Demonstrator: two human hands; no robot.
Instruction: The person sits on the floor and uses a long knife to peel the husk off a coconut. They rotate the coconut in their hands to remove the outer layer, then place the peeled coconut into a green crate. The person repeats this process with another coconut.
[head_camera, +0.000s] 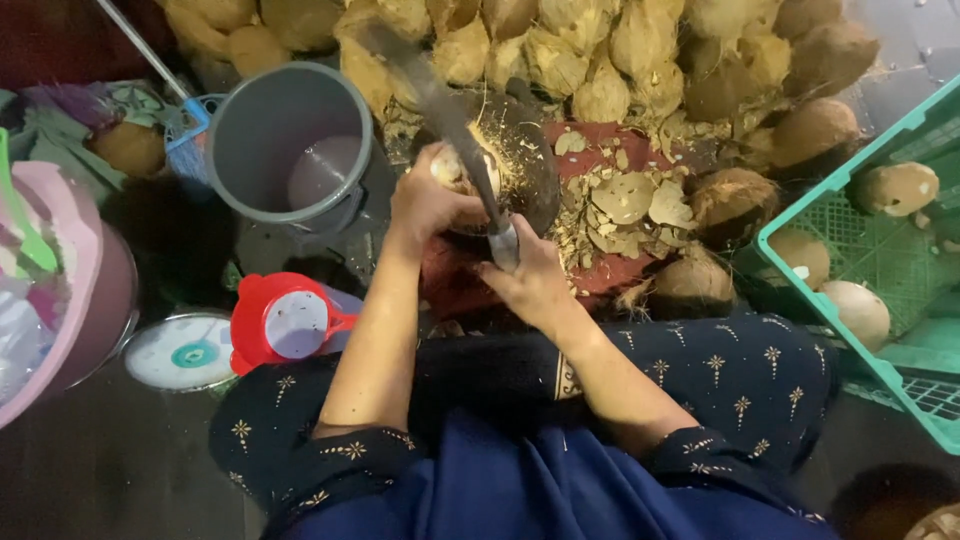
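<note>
A grey bucket (285, 140) stands left, a red jug (283, 320) below it, a green crate (880, 270) right.

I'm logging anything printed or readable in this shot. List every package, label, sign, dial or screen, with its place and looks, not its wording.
Round scale dial: on the floor at lower left, beside the red jug; white face, teal centre, metal rim.
No packages, signs or screens in view; the grey bucket and green crate show no labels.

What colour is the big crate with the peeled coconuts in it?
Green: the crate on the person's right. The head view, the only one, shows it.
</note>
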